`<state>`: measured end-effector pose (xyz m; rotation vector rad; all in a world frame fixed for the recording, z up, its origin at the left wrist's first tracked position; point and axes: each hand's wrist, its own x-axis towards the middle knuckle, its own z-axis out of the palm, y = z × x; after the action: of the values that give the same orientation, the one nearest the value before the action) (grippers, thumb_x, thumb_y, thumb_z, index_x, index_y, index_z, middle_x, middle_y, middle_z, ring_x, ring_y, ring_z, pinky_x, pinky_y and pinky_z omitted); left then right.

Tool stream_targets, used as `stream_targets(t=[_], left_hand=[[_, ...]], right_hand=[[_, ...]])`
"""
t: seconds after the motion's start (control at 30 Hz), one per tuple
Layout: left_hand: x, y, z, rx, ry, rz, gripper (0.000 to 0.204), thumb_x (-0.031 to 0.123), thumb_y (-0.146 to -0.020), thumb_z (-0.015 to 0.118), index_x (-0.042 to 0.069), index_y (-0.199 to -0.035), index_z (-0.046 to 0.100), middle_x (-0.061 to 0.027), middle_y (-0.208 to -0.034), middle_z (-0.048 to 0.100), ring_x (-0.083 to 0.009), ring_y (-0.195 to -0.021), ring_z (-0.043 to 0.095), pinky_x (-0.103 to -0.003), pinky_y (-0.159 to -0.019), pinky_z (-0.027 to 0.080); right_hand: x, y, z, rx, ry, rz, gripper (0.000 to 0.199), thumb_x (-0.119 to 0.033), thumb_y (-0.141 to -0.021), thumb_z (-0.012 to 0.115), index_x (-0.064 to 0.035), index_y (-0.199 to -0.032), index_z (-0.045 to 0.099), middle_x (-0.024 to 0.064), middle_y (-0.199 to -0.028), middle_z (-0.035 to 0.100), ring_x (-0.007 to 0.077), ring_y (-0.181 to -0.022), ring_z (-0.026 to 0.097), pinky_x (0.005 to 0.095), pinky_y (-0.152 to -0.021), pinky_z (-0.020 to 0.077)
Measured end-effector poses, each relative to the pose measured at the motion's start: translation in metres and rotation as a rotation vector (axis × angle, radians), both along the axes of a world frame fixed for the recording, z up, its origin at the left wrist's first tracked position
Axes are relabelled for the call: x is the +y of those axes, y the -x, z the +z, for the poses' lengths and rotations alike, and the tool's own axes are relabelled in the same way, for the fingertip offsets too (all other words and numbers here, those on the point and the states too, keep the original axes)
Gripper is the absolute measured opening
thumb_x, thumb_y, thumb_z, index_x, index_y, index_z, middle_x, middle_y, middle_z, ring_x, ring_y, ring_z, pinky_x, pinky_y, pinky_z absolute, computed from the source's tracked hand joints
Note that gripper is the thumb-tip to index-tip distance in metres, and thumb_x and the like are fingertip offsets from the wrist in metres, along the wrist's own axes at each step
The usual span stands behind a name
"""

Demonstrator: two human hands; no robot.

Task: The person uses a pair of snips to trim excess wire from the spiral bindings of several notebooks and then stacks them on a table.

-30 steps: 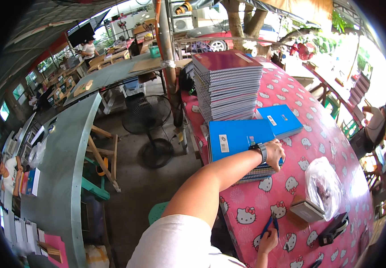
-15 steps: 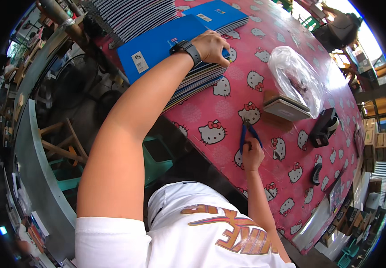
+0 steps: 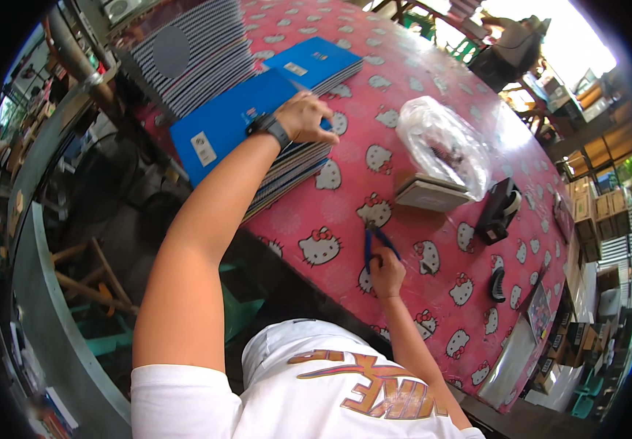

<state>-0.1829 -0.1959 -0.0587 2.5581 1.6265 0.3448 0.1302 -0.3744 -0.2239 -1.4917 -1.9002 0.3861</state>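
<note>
Clenched around the handles of blue scissors (image 3: 376, 245), the right hand (image 3: 387, 272) rests on the pink cat-print tabletop (image 3: 404, 132) near its front edge; the scissors' long axis runs away from the person, tips pointing toward the far side, blades a little apart. Left hand (image 3: 303, 117), a black watch (image 3: 269, 129) on its wrist, lies flat with fingers spread on the top blue notebook (image 3: 232, 121) of a low stack; its grip is loose, pressing rather than grasping. That cover carries a small white rectangular label near its left end. A second blue notebook (image 3: 314, 64) with a pale label lies just beyond, and a tall stack (image 3: 191, 55) of striped books stands behind at the tabletop's far left. Right of the scissors sit a crumpled clear bag (image 3: 440, 143) over a flat tan box (image 3: 429, 196), and a black tape dispenser (image 3: 499, 212). What the bag holds is hard to make out.
</note>
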Motion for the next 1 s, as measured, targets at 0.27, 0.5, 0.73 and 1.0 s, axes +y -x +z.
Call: stream_targets(t=[0.27, 0.5, 0.73, 1.0], left_hand=[[0.005, -0.001, -0.010, -0.215, -0.074, -0.008, 0.066, 0.065, -0.083, 0.047, 0.007, -0.110, 0.062, -0.0131, -0.117, 0.060, -0.0316, -0.118, 0.048, -0.043, -0.104, 0.032], [0.011, 0.028, 0.029, -0.676, 0.238, 0.035, 0.063, 0.054, -0.084, 0.056, 0.007, -0.127, 0.051, -0.0155, -0.133, 0.046, -0.0278, -0.124, 0.043, -0.040, -0.105, 0.032], [0.001, 0.210, 0.011, -0.246, 0.330, 0.317, 0.063, 0.042, -0.081, 0.065, -0.002, -0.125, 0.049, -0.0179, -0.122, 0.054, -0.0253, -0.113, 0.052, -0.036, -0.095, 0.041], [-0.009, 0.200, 0.017, -0.454, 0.791, 0.356, 0.097, 0.067, -0.076, 0.056, -0.010, -0.132, 0.035, -0.0310, -0.128, 0.045, -0.0346, -0.123, 0.044, -0.042, -0.102, 0.036]], right_hand=[[-0.005, -0.003, 0.013, 0.061, 0.136, -0.034, 0.043, -0.023, -0.078, 0.064, -0.0089, -0.115, 0.049, 0.0128, -0.105, 0.053, 0.0305, -0.086, 0.058, 0.0402, -0.069, 0.0463], [-0.002, 0.014, 0.033, -0.329, 0.051, -0.018, 0.061, -0.033, -0.070, 0.072, -0.0110, -0.122, 0.049, 0.0143, -0.123, 0.042, 0.0353, -0.116, 0.035, 0.0494, -0.096, 0.0269], [-0.002, 0.027, 0.051, -0.433, 0.155, -0.221, 0.058, -0.030, -0.071, 0.073, -0.0080, -0.120, 0.052, 0.0160, -0.126, 0.044, 0.0359, -0.116, 0.040, 0.0467, -0.096, 0.0305], [0.033, 0.187, 0.116, 1.169, 0.787, 0.320, 0.060, -0.015, -0.085, 0.063, 0.0015, -0.136, 0.034, 0.0099, -0.122, 0.051, 0.0183, -0.112, 0.049, 0.0322, -0.096, 0.0398]])
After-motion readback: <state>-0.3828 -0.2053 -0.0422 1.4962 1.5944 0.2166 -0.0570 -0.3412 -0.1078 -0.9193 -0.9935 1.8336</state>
